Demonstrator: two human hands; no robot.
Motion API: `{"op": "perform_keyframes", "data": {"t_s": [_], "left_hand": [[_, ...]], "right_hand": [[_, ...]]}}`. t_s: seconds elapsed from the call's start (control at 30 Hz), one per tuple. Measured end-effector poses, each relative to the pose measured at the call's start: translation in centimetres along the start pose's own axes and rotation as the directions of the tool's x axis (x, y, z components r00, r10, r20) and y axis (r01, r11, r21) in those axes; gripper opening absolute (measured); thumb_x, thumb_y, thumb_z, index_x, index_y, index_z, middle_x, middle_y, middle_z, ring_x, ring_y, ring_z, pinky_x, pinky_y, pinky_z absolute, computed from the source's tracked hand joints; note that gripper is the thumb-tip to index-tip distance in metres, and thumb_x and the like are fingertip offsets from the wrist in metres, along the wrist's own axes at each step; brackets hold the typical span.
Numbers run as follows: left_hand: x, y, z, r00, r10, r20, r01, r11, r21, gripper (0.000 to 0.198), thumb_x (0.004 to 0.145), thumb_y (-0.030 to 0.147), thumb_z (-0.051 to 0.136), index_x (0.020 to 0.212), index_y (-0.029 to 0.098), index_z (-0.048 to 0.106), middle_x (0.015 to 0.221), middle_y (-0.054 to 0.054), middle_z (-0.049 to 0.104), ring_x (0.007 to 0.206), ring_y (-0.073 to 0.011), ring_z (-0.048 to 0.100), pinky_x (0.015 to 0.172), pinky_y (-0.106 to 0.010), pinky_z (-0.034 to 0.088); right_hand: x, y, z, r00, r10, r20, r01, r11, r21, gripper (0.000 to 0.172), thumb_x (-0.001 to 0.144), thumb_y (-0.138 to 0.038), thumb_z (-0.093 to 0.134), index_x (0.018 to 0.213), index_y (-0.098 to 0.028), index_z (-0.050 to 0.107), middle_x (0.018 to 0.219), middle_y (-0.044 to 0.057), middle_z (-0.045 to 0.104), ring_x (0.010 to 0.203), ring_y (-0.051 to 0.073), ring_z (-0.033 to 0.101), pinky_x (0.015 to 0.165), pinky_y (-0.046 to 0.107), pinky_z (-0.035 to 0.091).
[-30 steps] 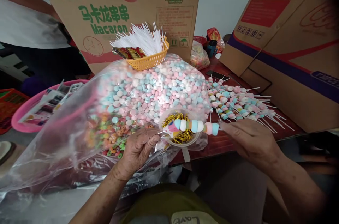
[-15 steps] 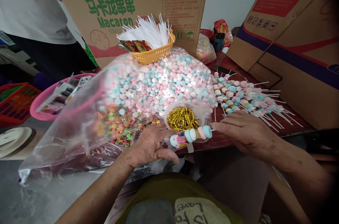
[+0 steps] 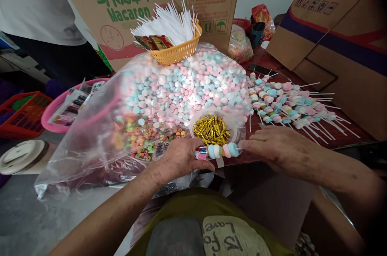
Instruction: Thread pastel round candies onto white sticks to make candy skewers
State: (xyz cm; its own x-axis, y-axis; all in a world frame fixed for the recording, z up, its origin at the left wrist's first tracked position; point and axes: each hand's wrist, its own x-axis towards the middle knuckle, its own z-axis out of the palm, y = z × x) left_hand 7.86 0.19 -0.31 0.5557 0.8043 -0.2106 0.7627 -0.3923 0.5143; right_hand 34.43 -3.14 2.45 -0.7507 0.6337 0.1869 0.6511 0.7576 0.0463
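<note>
My left hand [image 3: 179, 158] is closed around one end of a marshmallow skewer [image 3: 223, 150], at its printed pink-and-blue wrapper. Blue, white, pink and yellowish marshmallows show to the right of that wrapper. My right hand [image 3: 282, 149] pinches the stick at the other end, just past the last blue piece. The skewer lies almost level between both hands, over the table's front edge. Directly behind it stands a clear round tub [image 3: 234, 123] holding gold twist ties [image 3: 211, 130].
A big clear bag of marshmallows [image 3: 187, 86] fills the middle, with colourful ring pieces [image 3: 148, 133] at its lower left. On it rests an orange basket [image 3: 178, 52] of white sticks. Finished skewers [image 3: 290, 105] pile up right. Cartons [image 3: 121, 10] stand behind; a person [image 3: 39, 14] stands left.
My left hand has slid over the wrapper, covering more of its end, and its thumb has come closer. The skewer is more level. The whole view has shifted slightly.
</note>
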Motion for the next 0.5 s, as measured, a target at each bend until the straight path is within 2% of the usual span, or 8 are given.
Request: {"op": "perform_keyframes", "data": {"t_s": [0.1,0.17,0.23,0.3,0.37,0.43,0.5], "left_hand": [[0.3,0.3,0.2,1.0,0.004,0.016,-0.004,1.0,0.011,0.049,0.063,0.059,0.073,0.092,0.02,0.064,0.079,0.0,0.064,0.075,-0.0184,0.058,0.064,-0.025,0.038],[0.4,0.3,0.0,0.997,0.043,0.065,-0.034,0.991,-0.13,0.047,0.061,0.057,0.076,0.087,0.019,0.063,0.075,0.001,0.062,0.074,-0.0174,0.057,0.064,-0.024,0.039],[0.4,-0.1,-0.4,0.98,0.092,0.177,-0.02,0.927,-0.375,0.045,0.061,0.052,0.077,0.086,0.018,0.063,0.071,0.002,0.061,0.069,-0.0149,0.057,0.062,-0.024,0.042],[0.3,-0.8,-0.8,0.92,0.153,0.36,0.103,0.793,-0.6,0.043,0.061,0.047,0.078,0.089,0.018,0.061,0.066,0.003,0.059,0.06,-0.0125,0.056,0.057,-0.024,0.043],[0.2,-1.4,-1.1,0.83,0.205,0.519,0.256,0.686,-0.681,0.042,0.06,0.044,0.079,0.086,0.018,0.06,0.059,0.005,0.057,0.05,-0.0115,0.055,0.048,-0.022,0.041],[0.3,-1.7,-1.2,0.776,0.221,0.591,0.322,0.667,-0.672,0.04,0.058,0.041,0.08,0.082,0.017,0.06,0.056,0.005,0.057,0.048,-0.0112,0.055,0.043,-0.021,0.04],[0.4,-1.5,-1.2,0.767,0.218,0.603,0.314,0.693,-0.649,0.041,0.057,0.039,0.082,0.087,0.018,0.062,0.059,0.005,0.059,0.047,-0.0101,0.055,0.043,-0.02,0.04]], "right_hand": [[0.7,-0.3,0.1,0.999,-0.028,-0.029,0.026,0.996,-0.083,0.023,0.081,-0.006,0.044,0.091,-0.018,0.061,0.063,0.0,0.055,0.057,0.015,0.043,0.058,0.029,0.022],[1.1,-0.4,0.0,0.996,-0.058,-0.068,0.046,0.986,-0.161,0.022,0.082,-0.006,0.045,0.093,-0.017,0.06,0.064,0.001,0.056,0.06,0.016,0.043,0.061,0.03,0.024],[1.3,-0.3,-0.2,0.988,-0.123,-0.095,0.099,0.968,-0.23,0.02,0.085,-0.008,0.045,0.096,-0.016,0.059,0.067,0.002,0.058,0.063,0.017,0.044,0.064,0.032,0.026],[1.3,-0.3,-0.3,0.974,-0.196,-0.116,0.157,0.946,-0.282,0.019,0.088,-0.012,0.044,0.1,-0.016,0.058,0.068,0.002,0.059,0.066,0.018,0.044,0.065,0.033,0.027],[1.1,-0.5,-0.4,0.958,-0.254,-0.13,0.204,0.928,-0.311,0.02,0.091,-0.013,0.041,0.103,-0.017,0.058,0.072,0.003,0.061,0.068,0.018,0.045,0.068,0.034,0.029],[0.9,-0.9,-0.3,0.945,-0.293,-0.144,0.238,0.919,-0.313,0.022,0.091,-0.012,0.04,0.104,-0.016,0.058,0.075,0.004,0.062,0.07,0.018,0.046,0.069,0.035,0.03],[0.9,-1.4,-0.2,0.941,-0.305,-0.145,0.254,0.922,-0.294,0.022,0.09,-0.01,0.041,0.103,-0.015,0.058,0.075,0.005,0.062,0.069,0.018,0.046,0.067,0.035,0.03]]}}
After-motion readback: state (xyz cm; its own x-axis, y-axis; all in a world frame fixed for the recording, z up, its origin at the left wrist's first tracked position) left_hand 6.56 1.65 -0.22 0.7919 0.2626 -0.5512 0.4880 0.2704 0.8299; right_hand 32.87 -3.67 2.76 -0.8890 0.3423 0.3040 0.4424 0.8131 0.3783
